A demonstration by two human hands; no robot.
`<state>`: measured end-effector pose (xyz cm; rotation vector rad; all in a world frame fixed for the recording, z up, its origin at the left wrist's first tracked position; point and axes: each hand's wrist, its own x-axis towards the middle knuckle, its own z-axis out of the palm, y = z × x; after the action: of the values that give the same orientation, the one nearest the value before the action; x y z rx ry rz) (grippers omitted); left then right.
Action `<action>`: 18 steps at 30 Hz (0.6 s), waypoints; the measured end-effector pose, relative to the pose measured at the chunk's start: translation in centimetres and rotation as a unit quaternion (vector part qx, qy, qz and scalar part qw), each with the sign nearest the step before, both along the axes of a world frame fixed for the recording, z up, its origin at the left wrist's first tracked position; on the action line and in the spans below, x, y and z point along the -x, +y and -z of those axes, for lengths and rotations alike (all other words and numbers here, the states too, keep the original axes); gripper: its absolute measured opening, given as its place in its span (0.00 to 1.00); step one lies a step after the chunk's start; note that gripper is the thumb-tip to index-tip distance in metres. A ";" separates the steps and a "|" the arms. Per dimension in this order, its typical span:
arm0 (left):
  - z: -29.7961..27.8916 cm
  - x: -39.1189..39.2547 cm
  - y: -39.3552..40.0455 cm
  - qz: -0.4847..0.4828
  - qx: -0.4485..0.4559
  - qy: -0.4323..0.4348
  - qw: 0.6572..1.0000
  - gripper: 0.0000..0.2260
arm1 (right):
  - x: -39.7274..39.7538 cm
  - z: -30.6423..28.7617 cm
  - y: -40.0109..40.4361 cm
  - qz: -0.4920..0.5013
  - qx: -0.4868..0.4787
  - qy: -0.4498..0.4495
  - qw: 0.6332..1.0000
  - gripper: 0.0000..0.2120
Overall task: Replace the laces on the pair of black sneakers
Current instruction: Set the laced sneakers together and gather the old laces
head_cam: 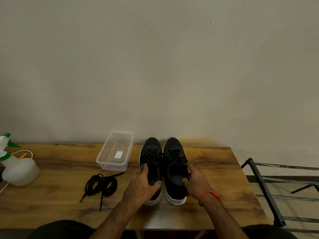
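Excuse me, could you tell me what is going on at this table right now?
A person holds a pair of black sneakers, the left hand on the left sneaker, the right hand on the right sneaker. Both remain laced. A loose bundle of black laces lies beside them near a clear plastic container.

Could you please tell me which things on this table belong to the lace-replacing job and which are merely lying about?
For the job:
- pair of black white-soled sneakers: left sneaker, right sneaker
- loose bundle of black laces

Lying about:
- clear plastic rectangular tub
- white spray bottle with green trigger
- dark metal rack
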<state>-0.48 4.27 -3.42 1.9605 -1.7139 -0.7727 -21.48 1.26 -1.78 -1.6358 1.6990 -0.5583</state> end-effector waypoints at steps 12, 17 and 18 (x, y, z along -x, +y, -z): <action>0.0 1.5 0.0 0.017 -0.018 -0.005 1.000 0.42 | 1.4 0.0 0.0 0.028 -0.005 0.024 0.999 0.30; 0.3 2.0 -0.1 0.020 -0.012 -0.001 1.000 0.43 | 1.8 -0.1 -0.2 0.029 -0.013 0.030 0.999 0.29; 0.2 2.0 -0.2 0.018 -0.013 -0.002 1.000 0.43 | 1.8 0.0 -0.3 0.025 -0.010 0.030 0.999 0.29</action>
<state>-2.53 4.10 -3.65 1.9540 -1.7549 -0.8088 -23.32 0.91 -1.78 -1.6130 1.7882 -0.5199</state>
